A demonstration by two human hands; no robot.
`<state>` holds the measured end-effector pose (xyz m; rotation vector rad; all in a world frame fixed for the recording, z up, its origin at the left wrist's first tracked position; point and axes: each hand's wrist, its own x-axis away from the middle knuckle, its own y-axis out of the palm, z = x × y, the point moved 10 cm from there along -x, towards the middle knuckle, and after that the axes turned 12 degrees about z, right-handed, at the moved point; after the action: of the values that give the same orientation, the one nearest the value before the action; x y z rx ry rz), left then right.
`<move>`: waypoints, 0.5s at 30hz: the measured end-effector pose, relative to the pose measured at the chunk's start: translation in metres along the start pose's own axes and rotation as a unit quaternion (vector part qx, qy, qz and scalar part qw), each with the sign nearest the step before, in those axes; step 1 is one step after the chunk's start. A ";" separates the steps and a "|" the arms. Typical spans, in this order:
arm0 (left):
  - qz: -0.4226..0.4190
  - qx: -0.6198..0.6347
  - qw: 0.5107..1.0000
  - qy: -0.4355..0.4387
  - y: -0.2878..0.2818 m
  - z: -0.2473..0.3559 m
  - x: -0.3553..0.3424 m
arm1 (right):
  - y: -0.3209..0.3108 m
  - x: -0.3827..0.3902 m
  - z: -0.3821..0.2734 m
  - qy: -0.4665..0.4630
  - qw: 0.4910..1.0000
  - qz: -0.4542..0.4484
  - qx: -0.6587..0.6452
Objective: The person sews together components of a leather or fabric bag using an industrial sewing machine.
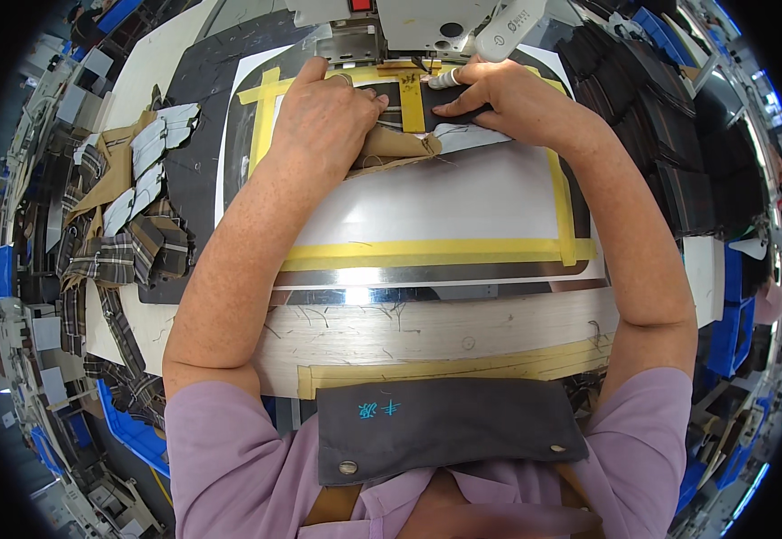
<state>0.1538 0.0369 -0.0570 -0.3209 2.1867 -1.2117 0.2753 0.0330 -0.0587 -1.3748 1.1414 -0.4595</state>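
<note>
My left hand (319, 115) lies on the cloth left of a yellow strip (412, 106), its fingers spread and partly bent, a ring on one finger. My right hand (515, 101) rests to the strip's right with fingers apart, pressing on a dark cloth piece (459, 106); one fingertip wears a white wrap. Between my hands a tan cloth piece (397, 144) is folded up, and a pale cloth (470, 136) shows beside it. The layers under my palms are hidden. Just beyond my fingers stands a sewing machine head (427, 25).
A white plate edged with yellow tape (427, 253) lies under the work. Plaid, tan and pale cut pieces (144, 207) heap at the left. Dark cloth stacks (669, 135) stand at the right. Loose threads lie on the table's near edge (445, 328); a blue bin (131, 431) is below left.
</note>
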 end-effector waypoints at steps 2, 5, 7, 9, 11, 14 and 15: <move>0.000 0.003 1.000 -0.004 0.000 0.000 -0.001 | -0.001 -0.001 -0.001 -0.007 1.000 0.007 -0.002; 0.022 0.010 1.000 -0.003 0.002 -0.003 0.001 | 0.000 -0.003 -0.001 0.002 1.000 -0.002 0.012; 0.046 0.016 0.999 0.005 0.000 -0.002 0.001 | -0.001 -0.004 -0.001 -0.006 1.000 0.013 0.014; 0.044 0.019 0.999 0.003 0.000 -0.003 0.001 | -0.002 -0.004 -0.002 -0.008 1.000 0.016 0.015; 0.042 0.017 0.999 0.003 0.001 -0.003 0.001 | -0.002 -0.005 -0.002 -0.011 1.000 0.018 0.015; 0.035 0.012 0.999 0.004 0.002 -0.003 0.001 | -0.001 -0.006 -0.004 -0.020 0.999 0.017 0.020; 0.030 0.009 0.999 0.004 0.003 -0.003 0.001 | -0.002 -0.006 -0.006 -0.024 0.999 0.021 0.019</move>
<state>0.1519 0.0398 -0.0585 -0.2413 2.1757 -1.2014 0.2688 0.0343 -0.0536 -1.3188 1.1150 -0.4140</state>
